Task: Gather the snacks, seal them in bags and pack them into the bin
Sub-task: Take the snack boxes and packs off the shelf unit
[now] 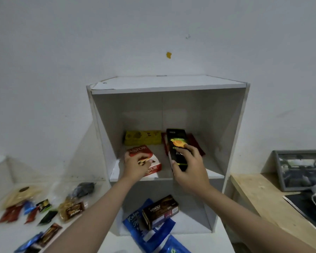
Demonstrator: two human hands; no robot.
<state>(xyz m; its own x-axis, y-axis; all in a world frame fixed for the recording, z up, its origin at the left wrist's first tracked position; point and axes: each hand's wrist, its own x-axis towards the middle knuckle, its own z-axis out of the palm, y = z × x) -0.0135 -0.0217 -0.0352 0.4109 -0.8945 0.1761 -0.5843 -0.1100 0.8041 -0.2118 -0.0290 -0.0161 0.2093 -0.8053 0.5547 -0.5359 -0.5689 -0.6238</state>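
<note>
Two hands inside white shelf unit [233,125], upper compartment: left hand [135,164] curled over red Astor box [146,158], fingers gripping its top; right hand [189,168] clamped round tall black snack box [177,148], held upright. Beyond left hand, yellow packet [142,137] at back; behind black box, red packet [197,147]. Below right hand, brown Nextar box [160,210] on blue pouches [135,225].

"astor" stands twice on the red and white cardboard box [147,161] on the shelf, "nextar" on the dark brown carton [160,211] below; other print is unreadable.
</note>
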